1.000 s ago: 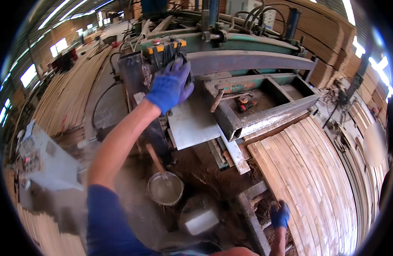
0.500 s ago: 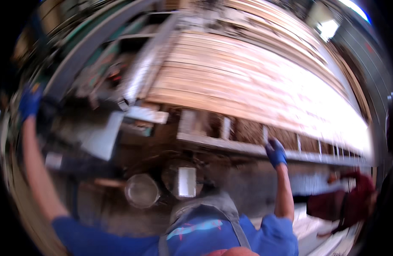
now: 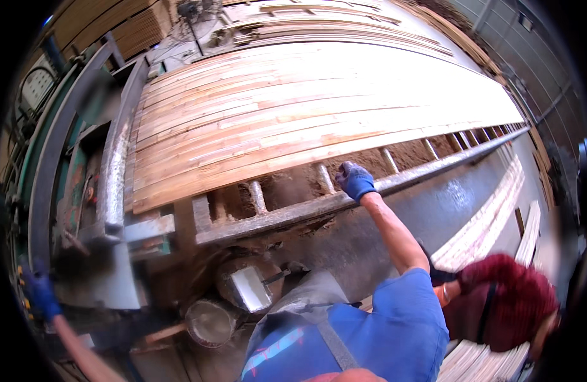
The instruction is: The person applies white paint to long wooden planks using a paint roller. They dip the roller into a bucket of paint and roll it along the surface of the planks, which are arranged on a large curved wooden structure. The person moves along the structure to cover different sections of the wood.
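My right hand (image 3: 355,181), in a blue glove, is over the near rail of a metal roller frame (image 3: 287,218). Its fingers are curled in, and what they hold, if anything, is hidden. Just beyond it lies a wide panel of long wooden boards (image 3: 242,134), set edge to edge on the frame. At the far left, my left hand (image 3: 40,294), also gloved in blue, is beside the dark machine side, close to small yellow parts (image 3: 24,286). Blur and shadow hide how its fingers are bent, and whether it touches anything there.
Left of the boards stands a machine with steel beams (image 3: 115,172). Below me are a round bucket (image 3: 210,323) and a container with a white block (image 3: 250,288). A person in dark red (image 3: 503,299) bends at the right, near stacked boards (image 3: 475,363). Sawdust (image 3: 293,188) lies under the rollers.
My view has turned, so the boards and frame now sit further left and tilt the other way. My left hand appears lower, my right hand further left and higher. The person in red appears nearer.
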A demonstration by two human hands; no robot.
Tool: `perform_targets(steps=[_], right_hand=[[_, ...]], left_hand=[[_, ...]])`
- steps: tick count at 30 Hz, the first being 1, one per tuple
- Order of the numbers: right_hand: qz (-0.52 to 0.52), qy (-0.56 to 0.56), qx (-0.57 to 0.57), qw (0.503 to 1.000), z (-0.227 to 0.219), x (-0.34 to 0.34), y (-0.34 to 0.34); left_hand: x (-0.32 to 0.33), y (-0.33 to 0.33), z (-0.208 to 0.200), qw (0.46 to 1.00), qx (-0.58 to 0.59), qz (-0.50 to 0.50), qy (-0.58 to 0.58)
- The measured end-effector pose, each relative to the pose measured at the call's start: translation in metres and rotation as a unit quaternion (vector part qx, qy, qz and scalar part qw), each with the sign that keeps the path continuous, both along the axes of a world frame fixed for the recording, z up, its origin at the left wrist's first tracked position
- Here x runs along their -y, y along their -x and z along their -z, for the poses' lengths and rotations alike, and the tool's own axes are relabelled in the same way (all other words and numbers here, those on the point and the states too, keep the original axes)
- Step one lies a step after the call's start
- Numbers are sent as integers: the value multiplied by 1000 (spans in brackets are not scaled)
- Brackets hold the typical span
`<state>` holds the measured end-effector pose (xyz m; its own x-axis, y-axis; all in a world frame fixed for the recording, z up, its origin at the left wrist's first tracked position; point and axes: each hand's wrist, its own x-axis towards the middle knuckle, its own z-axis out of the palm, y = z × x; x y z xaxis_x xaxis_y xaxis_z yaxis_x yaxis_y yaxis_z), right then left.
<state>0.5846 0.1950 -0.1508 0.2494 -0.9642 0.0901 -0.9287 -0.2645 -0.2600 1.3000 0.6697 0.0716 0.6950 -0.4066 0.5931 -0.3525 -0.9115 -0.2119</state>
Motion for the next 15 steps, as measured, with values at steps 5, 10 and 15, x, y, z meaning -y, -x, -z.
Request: perform_targets(steps=[5, 10, 15], right_hand=[[-108, -11, -26, 994, 40, 48, -26], [-192, -4, -55, 980, 50, 95, -99], [-267, 3, -34, 963, 56, 73, -114]], left_hand=[[18, 238, 113, 904, -332, 265, 56], [-76, 361, 332, 775, -572, 174, 203], [-170, 521, 448, 631, -671, -82, 380]])
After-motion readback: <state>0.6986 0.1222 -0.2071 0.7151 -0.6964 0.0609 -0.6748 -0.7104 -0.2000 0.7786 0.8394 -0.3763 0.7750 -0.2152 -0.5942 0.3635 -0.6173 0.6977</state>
